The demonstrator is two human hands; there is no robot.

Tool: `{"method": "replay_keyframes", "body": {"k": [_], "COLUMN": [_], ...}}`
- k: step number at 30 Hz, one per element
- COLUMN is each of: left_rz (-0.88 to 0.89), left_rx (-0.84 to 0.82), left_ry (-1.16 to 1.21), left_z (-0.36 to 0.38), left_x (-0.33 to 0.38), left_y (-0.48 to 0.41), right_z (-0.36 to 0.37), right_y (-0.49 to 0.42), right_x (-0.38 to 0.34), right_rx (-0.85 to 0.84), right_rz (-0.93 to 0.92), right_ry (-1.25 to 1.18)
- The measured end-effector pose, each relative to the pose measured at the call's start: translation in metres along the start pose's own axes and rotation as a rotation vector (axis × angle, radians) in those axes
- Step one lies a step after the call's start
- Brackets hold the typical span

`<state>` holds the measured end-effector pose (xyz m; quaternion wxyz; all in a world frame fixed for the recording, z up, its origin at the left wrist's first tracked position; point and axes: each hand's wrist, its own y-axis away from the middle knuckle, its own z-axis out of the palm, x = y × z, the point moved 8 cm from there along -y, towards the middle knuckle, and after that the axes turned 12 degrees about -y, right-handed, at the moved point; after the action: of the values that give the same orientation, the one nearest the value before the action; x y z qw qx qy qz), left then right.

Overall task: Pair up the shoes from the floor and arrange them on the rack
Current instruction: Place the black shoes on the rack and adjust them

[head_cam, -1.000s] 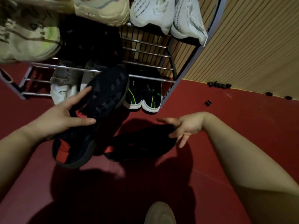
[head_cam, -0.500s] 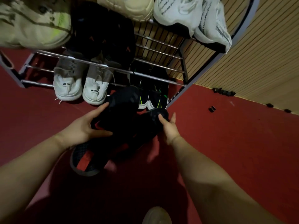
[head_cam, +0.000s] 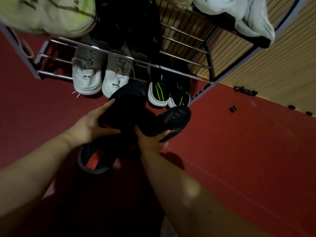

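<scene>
shoes fill most of the rack point(head_cam: 186, 46) already: on the bottom tier a white pair point(head_cam: 87, 79) stands just beside a black-and-green pair point(head_cam: 159, 89), dark shoes point(head_cam: 126, 23) sit on the middle tier, and cream shoes point(head_cam: 47, 12) and white knit shoes point(head_cam: 239, 17) lie on the tier above. one pair is not yet placed and is held above the red floor point(head_cam: 239, 151), just in front of the bottom tier. the left hand point(head_cam: 89, 127) holds the first black shoe point(head_cam: 93, 158), fingers stretched along its side and thumb pressed across, the red-patched sole turned up. the right hand point(head_cam: 150, 141) grips the second black shoe point(head_cam: 176, 120) from below, fingers curled under it and partly hidden. the two shoes meet in the middle, so pairing looks done and only shelving seems left; the rails to the right of the dark shoes look like room for them. a pale shape at the bottom edge is too cropped to tell.
</scene>
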<state>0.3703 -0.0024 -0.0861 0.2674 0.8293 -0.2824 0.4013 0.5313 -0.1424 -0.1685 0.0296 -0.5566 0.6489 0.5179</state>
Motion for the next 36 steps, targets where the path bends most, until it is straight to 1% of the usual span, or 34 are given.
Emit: {"method": "replay_keyframes", "body": {"k": [4, 7, 12, 14, 16, 18, 20, 21, 23, 26, 27, 28, 31, 34, 36], "left_rz": [-0.032, -0.061, -0.032, -0.036, -0.068, -0.142, -0.208, -0.217, -0.207, -0.241, -0.247, -0.246, -0.238, -0.27, -0.299], "left_rx": [0.055, 0.056, -0.113, -0.166, -0.209, -0.177, -0.071, -0.035, -0.071, -0.261, -0.297, -0.3, -0.221, -0.215, -0.222], "left_ry": [0.011, 0.007, -0.004, -0.102, -0.237, -0.307, -0.373, -0.446, -0.571, -0.562, -0.574, -0.594, -0.618, -0.563, -0.479], "left_z": [-0.01, -0.007, 0.025, 0.044, 0.062, 0.07, 0.065, 0.063, 0.066, 0.076, 0.078, 0.079, 0.078, 0.078, 0.074], "left_x": [-0.019, -0.036, -0.044, -0.045, -0.047, -0.054, -0.058, -0.058, -0.056, -0.063, -0.065, -0.064, -0.055, -0.053, -0.055], "left_y": [0.014, 0.017, 0.018, 0.019, 0.022, 0.026, 0.034, 0.04, 0.055, 0.076, 0.079, 0.08, 0.078, 0.077, 0.076], "right_z": [0.003, -0.001, -0.03, -0.041, -0.049, -0.053, -0.054, -0.055, -0.053, -0.051, -0.051, -0.051, -0.053, -0.061, -0.069], "right_y": [0.0, 0.006, 0.01, 0.012, 0.015, 0.018, 0.019, 0.02, 0.022, 0.022, 0.021, 0.021, 0.023, 0.023, 0.023], "right_x": [-0.012, -0.017, 0.009, 0.021, 0.028, 0.03, 0.036, 0.039, 0.044, 0.046, 0.045, 0.044, 0.04, 0.039, 0.033], "right_rx": [0.039, 0.055, -0.019, -0.058, -0.058, -0.046, -0.022, -0.009, -0.007, -0.023, -0.029, -0.038, -0.058, -0.089, -0.146], "right_rz": [0.018, 0.026, -0.107, -0.185, -0.295, -0.37, -0.348, -0.319, -0.275, -0.258, -0.253, -0.252, -0.277, -0.276, -0.276], "right_ry": [0.134, 0.215, 0.416, 0.482, 0.544, 0.571, 0.611, 0.637, 0.675, 0.693, 0.691, 0.683, 0.643, 0.585, 0.509]}}
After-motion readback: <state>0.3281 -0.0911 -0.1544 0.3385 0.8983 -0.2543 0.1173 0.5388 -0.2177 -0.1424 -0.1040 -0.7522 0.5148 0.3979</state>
